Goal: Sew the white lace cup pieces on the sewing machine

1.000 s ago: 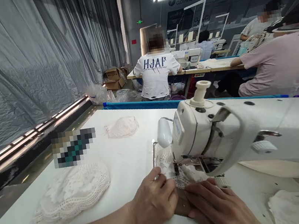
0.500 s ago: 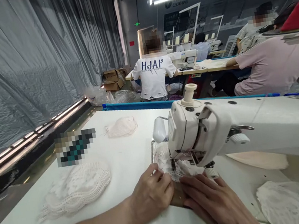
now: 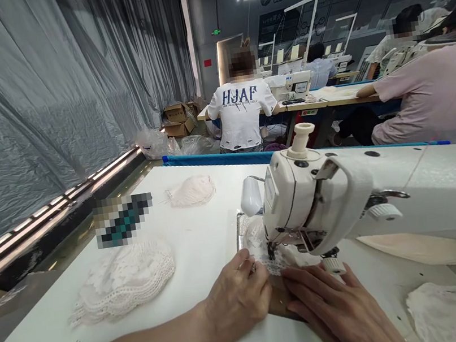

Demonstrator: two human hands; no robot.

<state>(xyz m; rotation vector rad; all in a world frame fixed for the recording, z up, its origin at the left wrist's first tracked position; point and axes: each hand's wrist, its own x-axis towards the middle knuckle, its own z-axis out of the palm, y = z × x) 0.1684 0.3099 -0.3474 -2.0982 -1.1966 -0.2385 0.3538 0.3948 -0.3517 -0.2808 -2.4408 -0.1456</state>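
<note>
A white sewing machine (image 3: 301, 200) stands over a piece of white lace fabric (image 3: 258, 241), part of which lies under its presser foot (image 3: 271, 250). My left hand (image 3: 241, 289) is closed, its thumb and forefinger pinching the lace's left edge just in front of the foot. My right hand (image 3: 333, 304) lies flat with fingers stretched out, pressing on the near right part of the lace beside the needle area. The fingers cover some of the fabric there. A brownish plate shows between the two hands.
Stacked lace pieces (image 3: 128, 277) lie on the white table (image 3: 203, 237) at left, a small pale piece (image 3: 192, 191) behind them. More lace (image 3: 450, 309) and a beige piece (image 3: 415, 249) are at right. Co-workers sit beyond the blue-edged table end.
The camera view has shifted slightly, moving the whole scene a little to the right. Both hands keep nearly the same hold beside the presser foot.
</note>
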